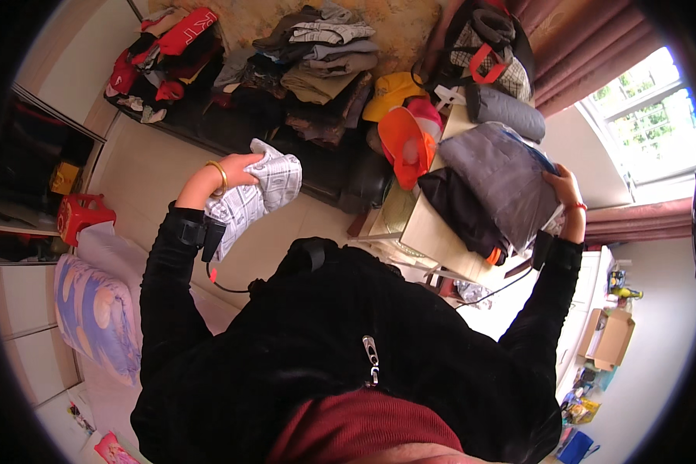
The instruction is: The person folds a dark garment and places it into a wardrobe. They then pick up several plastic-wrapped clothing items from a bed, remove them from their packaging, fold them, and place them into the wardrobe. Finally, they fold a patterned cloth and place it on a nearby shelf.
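My left hand (236, 171) grips a folded white cloth (245, 203) printed with dark newspaper-like patterns, held above the floor in front of the sofa. On the right, my right hand (564, 184) holds the far edge of a grey bundle (493, 168) in clear plastic; its fingertips are partly hidden. The bundle is over a pale wooden table (441, 229). Beside and partly under it lies a black garment (461, 209) with an orange trim. An orange cap (405, 145) rests close to the bundle, near a yellow cap (393, 93).
Folded clothes (325, 64) are stacked on a black leather sofa (359, 180), with a red and black heap (165, 64) at its left end. A grey roll (506, 111) and a checked bag (493, 58) stand behind the bundle. A red plastic stool (84, 216) and patterned bedding (101, 313) are at left.
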`<state>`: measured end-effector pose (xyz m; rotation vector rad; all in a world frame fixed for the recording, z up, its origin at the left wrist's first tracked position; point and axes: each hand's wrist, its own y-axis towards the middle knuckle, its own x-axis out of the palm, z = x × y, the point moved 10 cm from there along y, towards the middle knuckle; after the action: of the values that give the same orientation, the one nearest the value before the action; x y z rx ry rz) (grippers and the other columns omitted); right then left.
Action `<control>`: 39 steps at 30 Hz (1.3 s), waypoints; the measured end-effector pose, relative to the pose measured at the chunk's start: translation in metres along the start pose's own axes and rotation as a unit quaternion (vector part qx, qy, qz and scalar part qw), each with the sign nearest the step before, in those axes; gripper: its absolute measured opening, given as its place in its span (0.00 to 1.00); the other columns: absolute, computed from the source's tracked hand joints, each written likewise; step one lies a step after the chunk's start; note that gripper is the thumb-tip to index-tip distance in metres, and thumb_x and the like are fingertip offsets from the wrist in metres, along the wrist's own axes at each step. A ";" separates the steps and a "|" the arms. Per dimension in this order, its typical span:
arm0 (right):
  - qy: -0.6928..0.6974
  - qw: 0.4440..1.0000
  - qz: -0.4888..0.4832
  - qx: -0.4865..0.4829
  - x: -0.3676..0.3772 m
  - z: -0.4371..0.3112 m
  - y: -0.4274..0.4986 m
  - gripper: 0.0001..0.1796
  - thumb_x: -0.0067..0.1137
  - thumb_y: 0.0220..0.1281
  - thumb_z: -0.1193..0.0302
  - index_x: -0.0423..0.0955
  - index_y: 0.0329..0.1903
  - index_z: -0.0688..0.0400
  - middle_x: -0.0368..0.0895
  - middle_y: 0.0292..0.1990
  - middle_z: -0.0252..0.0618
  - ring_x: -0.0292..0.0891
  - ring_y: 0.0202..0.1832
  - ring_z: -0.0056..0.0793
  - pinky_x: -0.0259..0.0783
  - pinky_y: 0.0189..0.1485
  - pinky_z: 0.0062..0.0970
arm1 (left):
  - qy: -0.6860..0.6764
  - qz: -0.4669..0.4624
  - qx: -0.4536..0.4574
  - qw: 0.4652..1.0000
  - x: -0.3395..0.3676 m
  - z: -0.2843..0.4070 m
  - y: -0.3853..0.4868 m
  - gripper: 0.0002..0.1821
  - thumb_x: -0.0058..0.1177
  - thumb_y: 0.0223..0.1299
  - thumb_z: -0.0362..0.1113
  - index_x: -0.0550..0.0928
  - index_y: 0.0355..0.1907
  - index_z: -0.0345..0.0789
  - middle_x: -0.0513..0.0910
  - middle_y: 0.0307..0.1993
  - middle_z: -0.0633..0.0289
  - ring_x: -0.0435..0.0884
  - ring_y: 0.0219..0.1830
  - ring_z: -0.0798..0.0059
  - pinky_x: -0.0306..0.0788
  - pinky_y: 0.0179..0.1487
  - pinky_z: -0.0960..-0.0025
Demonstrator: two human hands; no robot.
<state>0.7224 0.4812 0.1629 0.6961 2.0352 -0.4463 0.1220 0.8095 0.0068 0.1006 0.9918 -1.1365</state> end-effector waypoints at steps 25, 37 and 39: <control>0.211 0.940 0.229 0.137 0.007 -0.164 -0.114 0.16 0.57 0.55 0.72 0.72 0.48 0.61 0.72 0.32 0.25 0.64 0.34 0.11 0.59 0.39 0.10 | 0.063 0.124 0.070 0.988 -0.367 -0.067 0.205 0.31 0.52 0.54 0.44 0.65 0.58 0.31 0.69 0.56 0.51 0.66 0.58 0.66 0.58 0.59 0.71; 0.245 0.875 0.364 0.206 0.053 -0.242 -0.226 0.16 0.54 0.57 0.74 0.71 0.49 0.64 0.76 0.37 0.33 0.70 0.39 0.17 0.64 0.45 0.13 | 0.365 0.226 0.157 0.889 -0.340 0.060 0.401 0.29 0.40 0.55 0.32 0.60 0.62 0.53 0.69 0.55 0.50 0.70 0.53 0.52 0.66 0.52 0.55; 0.255 0.866 0.365 0.225 0.062 -0.253 -0.250 0.16 0.54 0.57 0.75 0.70 0.49 0.65 0.75 0.37 0.32 0.69 0.39 0.16 0.63 0.45 0.13 | 0.397 0.021 0.157 0.904 -0.258 0.020 0.437 0.30 0.40 0.54 0.31 0.58 0.63 0.47 0.68 0.55 0.47 0.69 0.54 0.50 0.65 0.53 0.55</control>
<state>0.3744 0.4469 0.2521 1.9559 1.9345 -0.2937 0.4639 1.1850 0.0257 0.9013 1.4963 -1.2256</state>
